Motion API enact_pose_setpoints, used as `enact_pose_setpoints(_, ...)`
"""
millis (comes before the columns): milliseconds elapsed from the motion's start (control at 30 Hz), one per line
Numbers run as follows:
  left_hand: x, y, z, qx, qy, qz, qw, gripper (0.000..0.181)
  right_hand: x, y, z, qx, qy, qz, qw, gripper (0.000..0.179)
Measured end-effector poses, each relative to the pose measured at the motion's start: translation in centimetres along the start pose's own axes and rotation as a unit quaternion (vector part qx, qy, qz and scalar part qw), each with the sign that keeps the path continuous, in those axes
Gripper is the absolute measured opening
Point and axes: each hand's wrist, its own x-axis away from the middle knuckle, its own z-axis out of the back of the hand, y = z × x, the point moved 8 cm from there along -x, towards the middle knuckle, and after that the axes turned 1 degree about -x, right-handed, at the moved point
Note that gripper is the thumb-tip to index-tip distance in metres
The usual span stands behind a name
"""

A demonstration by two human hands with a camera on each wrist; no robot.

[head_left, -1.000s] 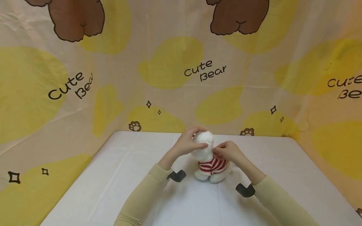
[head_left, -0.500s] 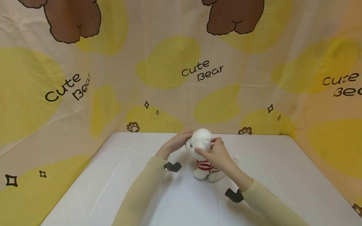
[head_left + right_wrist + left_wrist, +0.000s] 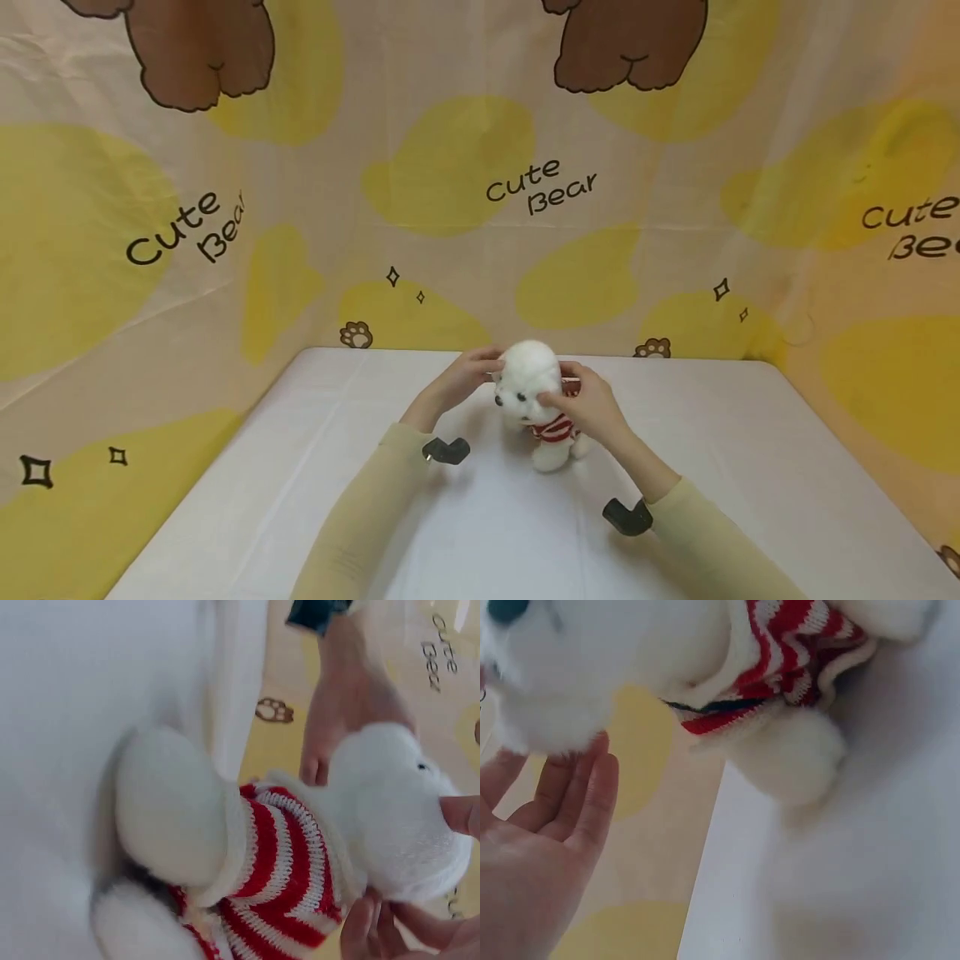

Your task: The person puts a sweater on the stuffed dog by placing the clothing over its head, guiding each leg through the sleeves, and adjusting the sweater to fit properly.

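A white plush dog (image 3: 528,367) in a red-and-white striped knit sweater (image 3: 281,855) stands on the white table. Its dark eyes and nose face front-left in the head view. My right hand (image 3: 596,408) holds the head from the right, thumb on the cheek and fingers behind it; the right wrist view shows those fingertips (image 3: 397,911) at the head's edge. On the other side my left hand (image 3: 453,383) touches the head with loosely extended fingers. In the left wrist view, the left hand's palm (image 3: 532,877) is turned up and its fingertips meet the white fur.
The white tabletop (image 3: 480,533) runs up to a fabric backdrop (image 3: 450,183) with bear prints and lettering on the back and sides. A dark wrist mount (image 3: 447,451) sticks out from the left sleeve, another dark mount (image 3: 628,517) from the right.
My right hand has gone from the dog's neck up to its head. My left hand has slid off the near side to the left. The dog has turned its face more towards me.
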Motion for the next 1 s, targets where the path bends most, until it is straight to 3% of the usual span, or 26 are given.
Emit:
enact_pose_setpoints(233,1.3,0.4,-0.5,-0.041,0.031,-0.024,0.9984,0.037,-0.2,2.2,2.1,-0.065,-0.054,-0.028,0.996,0.051)
enact_pose_setpoints(600,2.6,2.5,-3.9,-0.09,0.12,-0.059,0.987,0.041,-0.1,3.6,3.8,-0.083,-0.056,-0.009,0.9949,0.043)
enact_pose_setpoints(767,2.6,2.3,-3.9,-0.086,0.127,-0.055,0.9866,0.04,-0.1,3.8,3.8,-0.09,-0.063,-0.009,0.9939,0.044)
enact_pose_setpoints(833,2.7,2.2,-3.6,-0.113,0.122,-0.051,0.9848,0.038,0.0,3.9,4.0,-0.087,-0.063,-0.007,0.9942,0.045)
enact_pose_setpoints(900,3.1,2.7,-3.2,-0.179,0.121,-0.062,0.9744,0.037,0.1,4.0,4.5,-0.074,-0.061,0.008,0.9953,0.046)
enact_pose_setpoints(933,3.5,3.1,-2.9,-0.223,0.125,-0.07,0.9643,0.038,0.2,4.0,5.0,-0.053,-0.056,0.017,0.9969,0.046)
enact_pose_setpoints(967,3.8,3.5,-2.5,-0.277,0.131,-0.079,0.9487,0.041,0.3,4.1,5.6,-0.024,-0.049,0.029,0.9981,0.047)
enact_pose_setpoints(1000,4.3,4.0,-2.1,-0.334,0.141,-0.092,0.9272,0.043,0.4,4.2,6.2,0.012,-0.041,0.041,0.9983,0.048)
